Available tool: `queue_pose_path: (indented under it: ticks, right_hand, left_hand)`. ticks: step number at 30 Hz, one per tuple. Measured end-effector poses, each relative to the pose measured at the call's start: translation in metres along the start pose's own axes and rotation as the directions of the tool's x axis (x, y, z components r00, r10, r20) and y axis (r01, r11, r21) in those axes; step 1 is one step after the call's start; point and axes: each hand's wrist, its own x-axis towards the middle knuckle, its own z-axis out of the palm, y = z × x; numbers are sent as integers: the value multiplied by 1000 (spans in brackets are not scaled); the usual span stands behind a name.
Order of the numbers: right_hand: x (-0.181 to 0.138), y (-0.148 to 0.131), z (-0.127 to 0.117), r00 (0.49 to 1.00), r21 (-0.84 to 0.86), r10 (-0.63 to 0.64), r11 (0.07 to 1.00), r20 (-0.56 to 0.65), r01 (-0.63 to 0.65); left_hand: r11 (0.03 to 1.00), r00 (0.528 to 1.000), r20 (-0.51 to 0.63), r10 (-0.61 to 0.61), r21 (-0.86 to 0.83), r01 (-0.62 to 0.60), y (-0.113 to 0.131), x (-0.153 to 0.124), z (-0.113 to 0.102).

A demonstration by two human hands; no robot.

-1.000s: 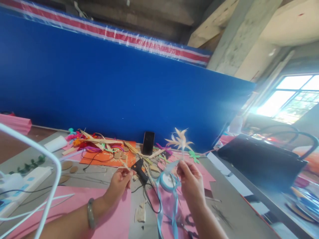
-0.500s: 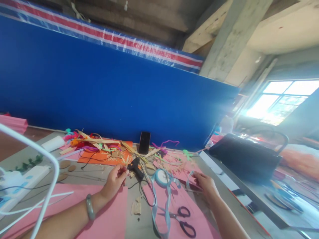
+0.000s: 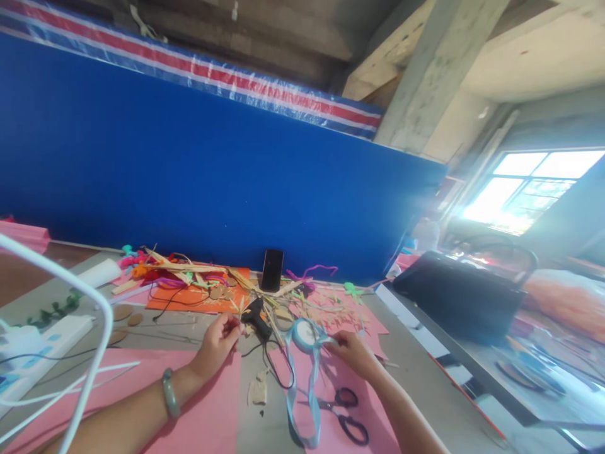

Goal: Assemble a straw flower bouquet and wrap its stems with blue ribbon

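My left hand (image 3: 220,343), with a bangle at its wrist, is closed in a pinch on a pale straw-like piece (image 3: 240,309) whose thin tips splay above the fingers. Just right of those fingertips lies a black glue gun (image 3: 256,320). My right hand (image 3: 354,354) is closed on light blue ribbon (image 3: 327,340) beside its spool (image 3: 304,334). From the spool a long ribbon loop hangs toward me over pink paper. Scissors (image 3: 338,407) with dark handles lie partly spread below my right hand.
A phone (image 3: 273,270) leans upright against the blue panel (image 3: 212,157). Colourful craft scraps (image 3: 174,271) are heaped at back left on orange paper (image 3: 189,301). A white power strip (image 3: 51,353) and a white curved tube (image 3: 104,315) stand at left. A black bag (image 3: 458,296) is at right.
My right hand has moved left, from the pink paper's right edge to the ribbon beside the spool. My left hand has stayed nearly still with the straw-like piece.
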Motion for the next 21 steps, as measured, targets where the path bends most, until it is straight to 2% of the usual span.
queue_pose_path:
  ticks: [7,12,16,21]
  right_hand:
    - [0,3,4,999,-72,-39,997,-35,36]
    - [6,4,-17,990,-100,-27,995,-136,14]
    - [7,10,-32,986,-138,16,990,-166,-39]
    - [2,22,-25,988,-214,38,974,-152,-71]
  left_hand:
    - [1000,1000,-9,-23,-15,23,3,-1,0]
    - [998,999,1,-36,-52,36,0,-1,1]
    - [998,999,19,-41,-57,42,-5,0,1]
    - [999,999,-2,-35,-31,35,-4,0,1]
